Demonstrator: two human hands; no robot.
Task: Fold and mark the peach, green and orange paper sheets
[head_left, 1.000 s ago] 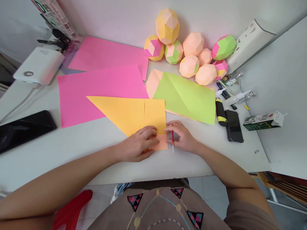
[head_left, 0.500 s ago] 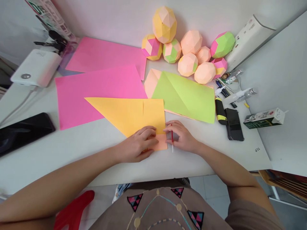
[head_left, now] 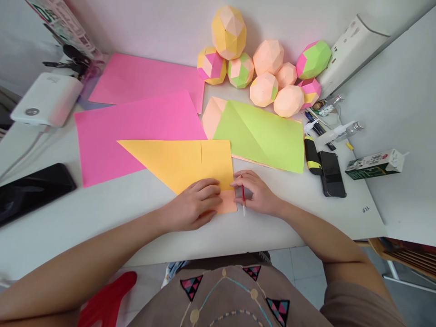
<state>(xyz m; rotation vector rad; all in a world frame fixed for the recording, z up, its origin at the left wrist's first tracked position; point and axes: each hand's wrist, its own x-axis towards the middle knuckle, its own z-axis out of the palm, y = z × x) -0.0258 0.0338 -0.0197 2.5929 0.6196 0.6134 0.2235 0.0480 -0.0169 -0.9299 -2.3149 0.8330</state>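
My left hand [head_left: 197,205] lies on the lower part of a folded yellow sheet [head_left: 180,159] and on a small peach piece of paper [head_left: 227,202], its fingers resting over them and partly hiding the peach piece. Beside their right edge is my right hand [head_left: 257,193], which holds a thin red pen [head_left: 243,194] upright across its fingers. The fingertips of that hand touch the paper edge. The yellow sheet comes to a point at the left, and a short crease runs down from its top edge.
Pink sheets [head_left: 136,118] lie at the left, a folded green sheet [head_left: 269,136] to the right. Several faceted paper balls [head_left: 229,32] stand against the wall. A black phone [head_left: 334,175], a carton [head_left: 374,164], a white power bank [head_left: 46,100] and another phone [head_left: 37,193] flank the work.
The whole view has shifted slightly. Both hands stay almost in place, with the left fingers a little closer together on the paper.
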